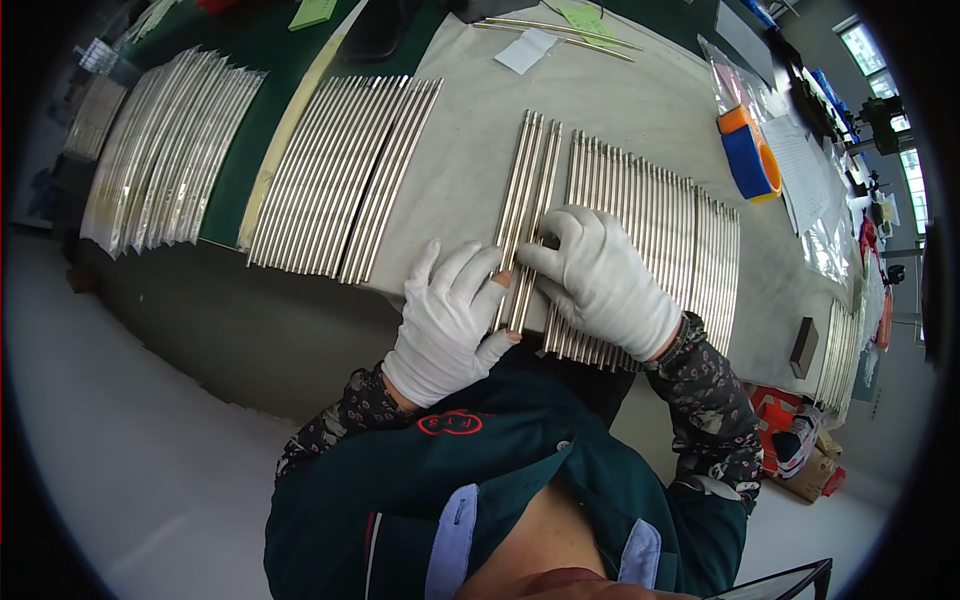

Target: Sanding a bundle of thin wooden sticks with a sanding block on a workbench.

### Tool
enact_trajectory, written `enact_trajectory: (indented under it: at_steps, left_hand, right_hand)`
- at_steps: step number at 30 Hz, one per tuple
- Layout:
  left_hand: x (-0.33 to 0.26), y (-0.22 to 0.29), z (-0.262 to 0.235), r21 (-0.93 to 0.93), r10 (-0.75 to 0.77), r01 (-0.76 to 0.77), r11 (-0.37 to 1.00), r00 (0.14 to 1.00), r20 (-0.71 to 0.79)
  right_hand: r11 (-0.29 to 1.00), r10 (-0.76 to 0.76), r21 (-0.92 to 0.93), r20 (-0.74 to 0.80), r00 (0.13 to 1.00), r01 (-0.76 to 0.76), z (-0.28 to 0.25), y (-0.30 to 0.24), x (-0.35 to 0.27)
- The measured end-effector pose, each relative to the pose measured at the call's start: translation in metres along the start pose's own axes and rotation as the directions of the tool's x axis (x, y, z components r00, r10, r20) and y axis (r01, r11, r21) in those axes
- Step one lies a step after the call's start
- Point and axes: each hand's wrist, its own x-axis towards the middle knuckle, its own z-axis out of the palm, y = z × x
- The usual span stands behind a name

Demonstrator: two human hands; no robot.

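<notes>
Slim silvery metal rods lie in front of me on a grey-covered table, a small group [519, 180] of them near the middle. My left hand [445, 325], in a white glove with bare thumb and index tips, rests at the lower ends of this group. Its fingers are spread, the index tip and thumb touching the rods. My right hand [605, 280], also gloved in white, has its fingers bent in and closed on a metal rod [548, 180] at the group's right side. Under and beside that hand runs a wide row of rods [640, 200]; my palm hides part of it.
Left of the hands lies another row of rods [330, 170], then rods in clear plastic sleeves [165, 150]. A blue and orange tape roll [750, 160] sits right, near paper sheets [800, 175]. A dark block [803, 347] is at the right edge. Long rods [570, 38] lie at the back.
</notes>
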Motion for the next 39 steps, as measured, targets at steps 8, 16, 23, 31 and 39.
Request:
enact_trajectory:
  at_steps: [8, 16, 23, 31, 39]
  left_hand:
    - [0.001, -0.004, -0.001, 0.014, -0.015, 0.015, 1.000, 1.000, -0.003]
    - [0.009, -0.027, -0.025, 0.229, -0.390, 0.434, 0.871, 0.896, -0.212]
    - [0.015, -0.041, -0.028, 0.326, -0.479, 0.548, 0.770, 0.835, -0.271]
    - [0.017, -0.036, -0.038, 0.204, -0.403, 0.430, 0.879, 0.901, -0.163]
    - [0.015, -0.057, -0.036, 0.333, -0.431, 0.517, 0.789, 0.851, -0.300]
  right_hand:
    - [0.999, -0.049, 0.017, -0.055, 0.997, 0.050, 0.004, 0.002, 0.014]
    - [0.996, -0.086, 0.019, -0.129, 0.988, 0.089, 0.008, 0.000, 0.021]
    - [0.996, -0.085, -0.005, -0.109, 0.990, 0.085, 0.010, 0.000, 0.022]
    - [0.998, -0.050, 0.041, -0.106, 0.993, 0.054, 0.007, -0.001, 0.022]
    - [0.998, -0.043, 0.051, -0.073, 0.996, 0.046, 0.005, -0.001, 0.020]
